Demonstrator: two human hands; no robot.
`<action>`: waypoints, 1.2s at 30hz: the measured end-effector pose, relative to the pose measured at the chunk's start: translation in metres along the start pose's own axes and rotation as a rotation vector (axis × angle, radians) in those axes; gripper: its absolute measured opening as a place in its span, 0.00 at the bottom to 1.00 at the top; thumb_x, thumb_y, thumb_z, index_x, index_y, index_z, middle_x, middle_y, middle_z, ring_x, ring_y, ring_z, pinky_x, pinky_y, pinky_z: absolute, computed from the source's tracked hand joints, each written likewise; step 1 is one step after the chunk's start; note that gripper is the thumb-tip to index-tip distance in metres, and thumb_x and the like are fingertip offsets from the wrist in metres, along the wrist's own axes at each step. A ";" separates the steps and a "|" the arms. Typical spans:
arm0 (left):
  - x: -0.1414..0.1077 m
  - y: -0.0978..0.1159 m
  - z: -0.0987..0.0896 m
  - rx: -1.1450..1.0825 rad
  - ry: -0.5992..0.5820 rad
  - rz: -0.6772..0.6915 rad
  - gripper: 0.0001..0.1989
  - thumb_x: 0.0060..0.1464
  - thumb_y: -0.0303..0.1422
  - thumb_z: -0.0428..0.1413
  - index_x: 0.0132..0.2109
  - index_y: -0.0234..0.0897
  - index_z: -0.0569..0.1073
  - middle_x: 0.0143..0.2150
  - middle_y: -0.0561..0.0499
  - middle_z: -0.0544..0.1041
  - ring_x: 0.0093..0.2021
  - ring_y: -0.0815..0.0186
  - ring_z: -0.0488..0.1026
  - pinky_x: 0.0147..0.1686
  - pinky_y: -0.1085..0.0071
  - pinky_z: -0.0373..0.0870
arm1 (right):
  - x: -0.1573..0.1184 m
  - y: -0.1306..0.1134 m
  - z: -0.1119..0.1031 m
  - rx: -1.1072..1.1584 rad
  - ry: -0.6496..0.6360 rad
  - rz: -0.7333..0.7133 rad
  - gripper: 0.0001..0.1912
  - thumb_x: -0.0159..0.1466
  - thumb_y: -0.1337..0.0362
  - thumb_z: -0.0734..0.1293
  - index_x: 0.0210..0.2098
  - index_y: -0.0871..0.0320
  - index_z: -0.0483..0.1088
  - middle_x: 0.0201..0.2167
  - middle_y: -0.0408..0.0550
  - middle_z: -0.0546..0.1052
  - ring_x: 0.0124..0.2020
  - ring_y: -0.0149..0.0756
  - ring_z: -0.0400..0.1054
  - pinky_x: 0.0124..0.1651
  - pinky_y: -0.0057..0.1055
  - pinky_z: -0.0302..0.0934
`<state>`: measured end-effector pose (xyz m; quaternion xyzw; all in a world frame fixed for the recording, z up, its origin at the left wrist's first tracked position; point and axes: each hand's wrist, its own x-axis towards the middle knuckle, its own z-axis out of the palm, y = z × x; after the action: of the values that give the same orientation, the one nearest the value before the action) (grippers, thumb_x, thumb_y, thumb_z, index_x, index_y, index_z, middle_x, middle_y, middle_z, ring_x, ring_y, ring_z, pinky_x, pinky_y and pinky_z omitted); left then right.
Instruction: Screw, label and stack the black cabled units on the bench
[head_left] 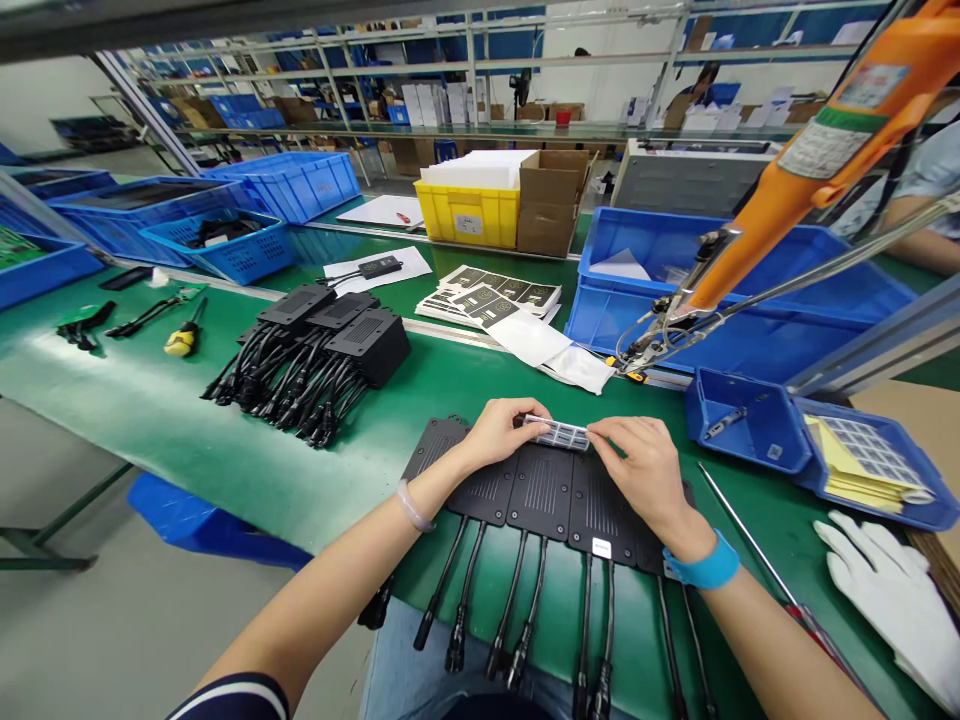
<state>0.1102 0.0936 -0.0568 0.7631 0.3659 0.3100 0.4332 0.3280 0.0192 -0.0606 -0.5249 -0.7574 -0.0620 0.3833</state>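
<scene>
A small sheet of pale labels (559, 434) is stretched between my two hands, above a row of flat black boxes (538, 492) with cables hanging toward me. My left hand (504, 430) pinches its left end between thumb and fingers. At its right end, the thumb and fingers of my right hand (637, 462) are closed on the edge. One box in the row bears a small white label (601, 547) near its cable end. Further left, more black boxes (367, 335) are stacked with their cables bunched in front.
Blue trays (750, 418) and label sheets (870, 460) lie right, near a screwdriver (750, 535) and white glove (889, 590). An orange tool arm (802, 160) reaches in over a large blue bin (780, 325). Printed papers (510, 300) lie behind; a yellow-handled screwdriver (182, 340) is left.
</scene>
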 end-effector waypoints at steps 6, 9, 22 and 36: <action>0.002 -0.005 0.001 -0.016 -0.005 -0.027 0.07 0.54 0.35 0.58 0.36 0.36 0.78 0.33 0.51 0.80 0.33 0.65 0.74 0.32 0.74 0.67 | 0.004 -0.005 -0.004 -0.107 0.019 -0.142 0.08 0.66 0.69 0.66 0.32 0.55 0.76 0.32 0.47 0.81 0.32 0.35 0.71 0.41 0.38 0.54; 0.003 -0.007 0.001 -0.012 0.003 -0.039 0.08 0.54 0.36 0.58 0.36 0.36 0.78 0.32 0.51 0.80 0.32 0.65 0.74 0.31 0.74 0.67 | 0.005 -0.006 -0.004 -0.072 -0.005 -0.174 0.08 0.66 0.69 0.66 0.31 0.55 0.74 0.32 0.46 0.81 0.32 0.35 0.70 0.42 0.38 0.55; 0.002 0.000 0.003 0.028 0.016 -0.012 0.07 0.54 0.33 0.59 0.37 0.36 0.81 0.35 0.51 0.82 0.34 0.65 0.76 0.35 0.73 0.67 | 0.011 -0.007 0.016 0.109 -0.068 0.127 0.08 0.65 0.66 0.64 0.45 0.53 0.70 0.28 0.42 0.81 0.36 0.41 0.74 0.37 0.36 0.64; 0.004 0.000 0.001 0.104 0.015 -0.006 0.06 0.55 0.33 0.60 0.36 0.37 0.81 0.35 0.52 0.83 0.36 0.64 0.77 0.37 0.73 0.68 | 0.013 -0.012 0.010 0.055 -0.026 -0.043 0.09 0.68 0.67 0.64 0.45 0.54 0.74 0.32 0.45 0.82 0.35 0.38 0.74 0.52 0.42 0.59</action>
<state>0.1126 0.0965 -0.0570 0.7812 0.3869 0.2949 0.3911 0.3114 0.0283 -0.0557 -0.4983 -0.7751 -0.0426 0.3862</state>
